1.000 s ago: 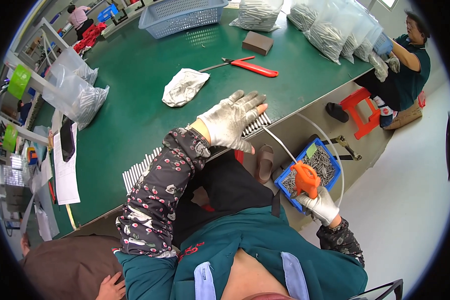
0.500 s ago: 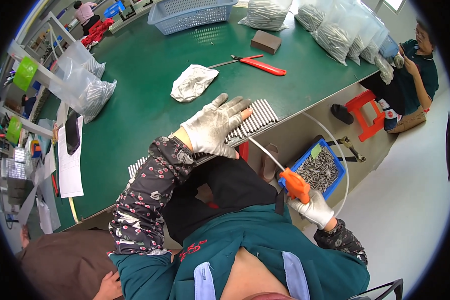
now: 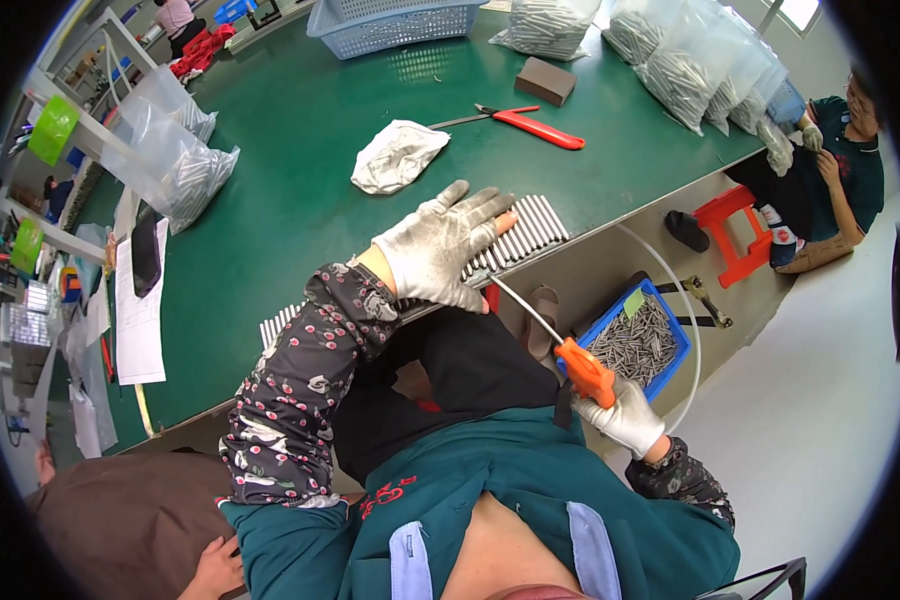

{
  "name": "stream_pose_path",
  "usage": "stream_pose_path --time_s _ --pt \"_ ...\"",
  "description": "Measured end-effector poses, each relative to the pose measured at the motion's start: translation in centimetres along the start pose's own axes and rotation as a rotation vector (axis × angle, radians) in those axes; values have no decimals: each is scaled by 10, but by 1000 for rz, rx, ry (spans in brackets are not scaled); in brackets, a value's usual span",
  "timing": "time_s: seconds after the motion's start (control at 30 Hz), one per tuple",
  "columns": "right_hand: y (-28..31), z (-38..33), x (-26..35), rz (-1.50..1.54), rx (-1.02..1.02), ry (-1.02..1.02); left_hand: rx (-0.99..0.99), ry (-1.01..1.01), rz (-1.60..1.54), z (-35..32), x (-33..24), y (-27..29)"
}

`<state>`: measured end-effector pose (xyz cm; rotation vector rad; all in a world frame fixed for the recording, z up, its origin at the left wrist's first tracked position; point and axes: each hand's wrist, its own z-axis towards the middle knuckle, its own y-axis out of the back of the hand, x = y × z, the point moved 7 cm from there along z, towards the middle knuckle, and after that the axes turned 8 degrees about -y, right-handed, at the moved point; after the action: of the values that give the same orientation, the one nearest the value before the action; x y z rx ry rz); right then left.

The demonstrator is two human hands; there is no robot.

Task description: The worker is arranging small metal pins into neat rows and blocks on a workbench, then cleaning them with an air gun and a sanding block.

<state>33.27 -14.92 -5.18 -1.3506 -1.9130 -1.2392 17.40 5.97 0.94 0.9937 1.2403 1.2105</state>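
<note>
A row of slim metal pins lies side by side along the near edge of the green table. My left hand, in a soiled white glove, lies flat across the row with its fingers stretched out. My right hand, also gloved, is closed round the handle of an orange air blow gun. The gun's long thin metal nozzle slants up to the left, its tip close to the pins beside my left hand. More pins show left of my patterned sleeve; the forearm hides the row between.
Beyond my left hand lie a crumpled white cloth, red-handled pliers and a brown block. Bags of pins stand at the back right. Below the edge are a blue bin of pins and a white hose.
The view has shifted slightly, so the table's things sit a little further right. My left hand stays on the pins, and the air blow gun's nozzle stays near them.
</note>
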Motion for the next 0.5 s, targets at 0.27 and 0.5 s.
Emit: stream_pose_path --time_s 0.27,0.5 --pt "-1 -2 7 107 82 -140 -15 25 -10 -4 2 9" --pt "-7 -2 9 80 107 -87 -81 83 13 -54 8 23"
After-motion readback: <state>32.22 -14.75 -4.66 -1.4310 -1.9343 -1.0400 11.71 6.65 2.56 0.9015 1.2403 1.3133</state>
